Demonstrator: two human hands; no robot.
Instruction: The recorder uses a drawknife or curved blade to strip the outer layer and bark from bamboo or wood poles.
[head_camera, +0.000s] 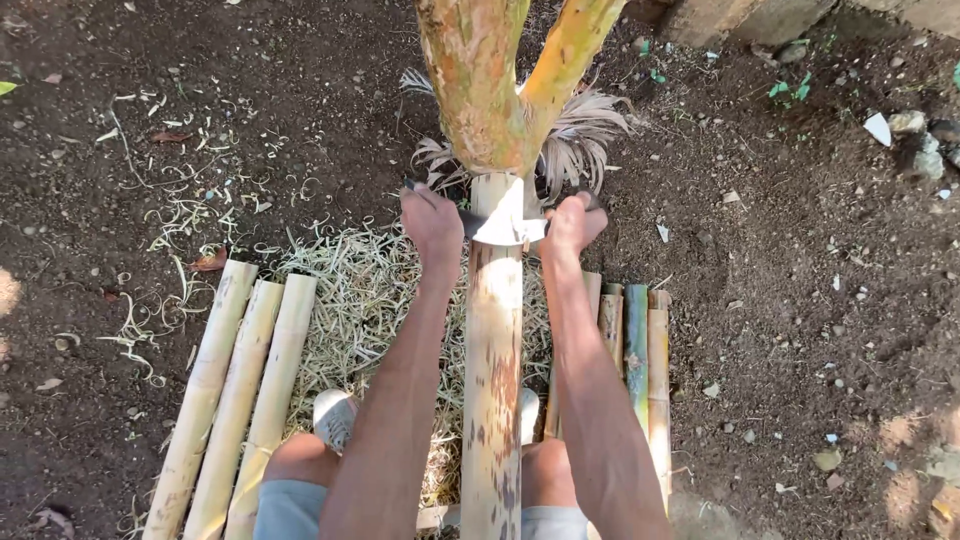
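A long bamboo pole runs from between my knees up to the fork of a small tree trunk, leaning against it. A knife blade lies across the pole near its top. My left hand grips the blade's dark end on the left. My right hand grips the handle end on the right. Both fists are closed, one on each side of the pole. The pole is pale and scraped above the blade, and mottled brown below it.
Three pale scraped bamboo poles lie on the left. Several unscraped poles, one green, lie on the right. A heap of thin shavings covers the dark soil behind my legs. Stones lie at the far right.
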